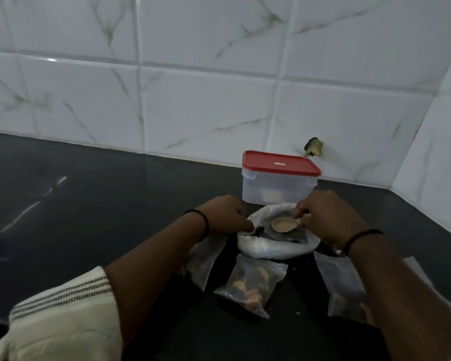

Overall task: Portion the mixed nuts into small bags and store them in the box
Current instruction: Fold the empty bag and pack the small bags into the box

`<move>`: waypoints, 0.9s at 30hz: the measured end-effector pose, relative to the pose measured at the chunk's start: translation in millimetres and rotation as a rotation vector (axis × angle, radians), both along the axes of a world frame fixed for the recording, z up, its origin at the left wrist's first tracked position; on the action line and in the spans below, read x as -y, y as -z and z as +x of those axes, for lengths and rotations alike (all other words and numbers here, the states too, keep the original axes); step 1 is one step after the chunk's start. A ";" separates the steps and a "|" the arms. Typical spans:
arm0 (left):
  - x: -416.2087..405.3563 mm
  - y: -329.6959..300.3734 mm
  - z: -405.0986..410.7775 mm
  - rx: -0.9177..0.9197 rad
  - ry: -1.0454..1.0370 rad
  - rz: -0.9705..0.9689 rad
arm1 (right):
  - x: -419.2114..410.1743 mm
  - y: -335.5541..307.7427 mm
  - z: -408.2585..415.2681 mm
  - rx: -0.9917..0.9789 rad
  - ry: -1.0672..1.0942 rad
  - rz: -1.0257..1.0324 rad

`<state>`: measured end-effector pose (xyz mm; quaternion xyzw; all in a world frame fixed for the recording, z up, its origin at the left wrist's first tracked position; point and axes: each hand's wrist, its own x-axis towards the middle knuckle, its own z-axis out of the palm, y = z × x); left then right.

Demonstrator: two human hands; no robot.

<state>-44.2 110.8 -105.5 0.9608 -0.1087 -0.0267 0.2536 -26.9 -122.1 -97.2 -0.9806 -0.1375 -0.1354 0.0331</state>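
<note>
The big bag of nuts (276, 246) sits right in front of the red-lid box (280, 178), and it looks soft and floppy. The left hand (225, 216) pinches its rim to keep it open. The right hand (326, 217) holds a light wooden spoon (284, 224) over it, and small filled bags (250, 282) lie nearer the person than the box.
</note>
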 end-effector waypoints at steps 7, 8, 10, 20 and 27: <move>-9.1 -3.2 -0.5 0.065 -0.084 -0.117 | 1.5 -1.1 -6.6 0.098 -0.027 0.260; -11.2 -4.7 -0.1 0.085 -0.097 -0.108 | 2.7 -2.5 -7.0 0.147 -0.009 0.372; -16.2 -6.9 2.2 0.116 -0.130 -0.104 | 6.0 -5.0 -8.5 0.234 0.061 0.557; -30.8 -3.1 12.2 0.058 -0.220 -0.212 | 13.2 3.2 -8.9 0.038 0.354 0.444; -27.6 -6.7 0.6 -0.305 -0.261 -0.916 | 12.5 11.2 -4.0 0.010 0.372 0.337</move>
